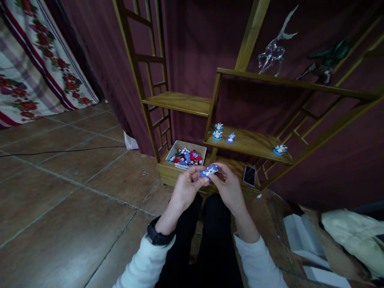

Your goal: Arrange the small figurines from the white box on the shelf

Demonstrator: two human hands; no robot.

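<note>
A small purple-and-white figurine (209, 171) is held between both hands in front of the shelf unit. My left hand (191, 182) pinches its left end, the base side, with thumb and fingers. On the other end, my right hand (225, 182) has its thumb and fingers closed. Just beyond my left hand stands an open white box (174, 163) full of mixed figurines (187, 156). On the middle shelf (252, 145) are two blue-based figurines (217, 135) at the left, a purple figurine (231, 138) beside them, and another blue-based figurine (280, 149) near the right end.
A phone (249, 176) lies on the lowest shelf at the right. Higher up stand a clear deer ornament (272, 54) and a dark green statue (325, 62). A black cable (66, 151) crosses the tiled floor at left. White boxes (304, 236) and pale cloth (354, 232) lie at right.
</note>
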